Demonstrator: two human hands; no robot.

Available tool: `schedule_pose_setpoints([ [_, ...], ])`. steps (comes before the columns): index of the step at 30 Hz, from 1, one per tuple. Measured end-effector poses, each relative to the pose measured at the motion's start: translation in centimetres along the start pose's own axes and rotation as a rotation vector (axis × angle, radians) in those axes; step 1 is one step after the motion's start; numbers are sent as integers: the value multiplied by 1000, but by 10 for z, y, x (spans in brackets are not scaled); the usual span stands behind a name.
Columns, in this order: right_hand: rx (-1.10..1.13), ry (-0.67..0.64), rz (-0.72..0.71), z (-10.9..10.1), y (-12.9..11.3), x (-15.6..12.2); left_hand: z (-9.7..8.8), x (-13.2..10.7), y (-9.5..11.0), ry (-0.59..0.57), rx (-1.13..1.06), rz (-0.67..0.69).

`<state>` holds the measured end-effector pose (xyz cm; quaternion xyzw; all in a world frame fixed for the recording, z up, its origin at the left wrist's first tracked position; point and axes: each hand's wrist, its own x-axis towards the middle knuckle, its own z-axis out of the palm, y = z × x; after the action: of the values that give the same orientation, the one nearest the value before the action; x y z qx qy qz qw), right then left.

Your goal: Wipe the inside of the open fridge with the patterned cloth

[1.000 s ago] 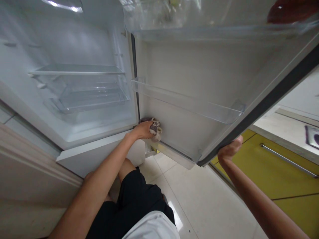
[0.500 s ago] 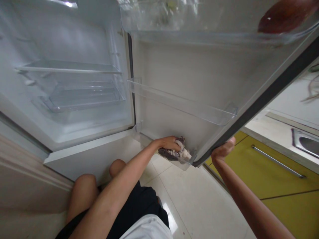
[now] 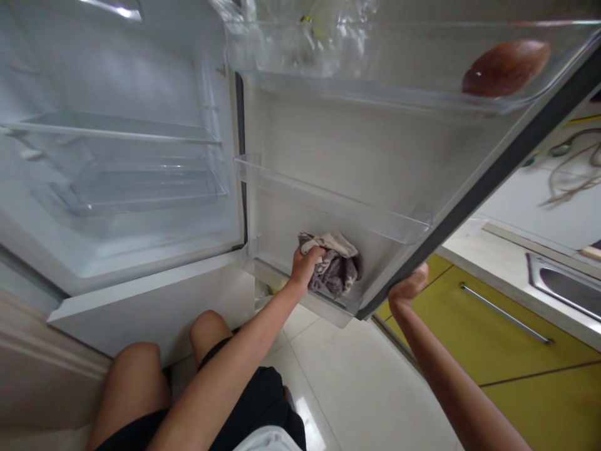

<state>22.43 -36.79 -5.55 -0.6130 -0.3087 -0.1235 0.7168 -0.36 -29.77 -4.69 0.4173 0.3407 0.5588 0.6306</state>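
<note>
My left hand (image 3: pixel 306 266) grips a crumpled cloth (image 3: pixel 335 266), patterned grey-brown and cream, at the bottom clear bin (image 3: pixel 328 309) of the open fridge door (image 3: pixel 375 144). The cloth bunches out to the right of my fingers against the door's inner wall. My right hand (image 3: pixel 409 287) is wrapped around the dark outer edge of the door near its lower corner; the fingertips are hidden behind it. Above the cloth runs a clear door-shelf rail (image 3: pixel 328 197).
The upper door shelf (image 3: pixel 394 91) holds a reddish-brown oval item (image 3: pixel 507 67) and clear plastic bags (image 3: pixel 310 44). Left is the fridge interior with a glass shelf (image 3: pixel 122 127) and a clear drawer (image 3: pixel 145 188). Yellow cabinets (image 3: pixel 498 313) and a sink (image 3: pixel 570 285) stand right.
My left hand has lifted the cloth slightly and turned, so more of the cloth shows. My right hand stays on the door edge. The view has shifted a little.
</note>
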Motion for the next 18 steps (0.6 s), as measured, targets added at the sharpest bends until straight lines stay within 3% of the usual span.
schedule_pose_setpoints([
  [6, -10, 35, 5, -2, 0, -2, -31, 28, 27, 746, -166, 355],
  [9, -33, 32, 17, -3, -5, -4, -57, 48, 52, 909, -139, 456],
  [13, -39, 38, 19, -1, -10, -4, -70, 66, 81, 942, -37, 519],
  [18, -57, 29, -12, 0, -10, -2, -32, 64, 86, 678, -25, 480],
])
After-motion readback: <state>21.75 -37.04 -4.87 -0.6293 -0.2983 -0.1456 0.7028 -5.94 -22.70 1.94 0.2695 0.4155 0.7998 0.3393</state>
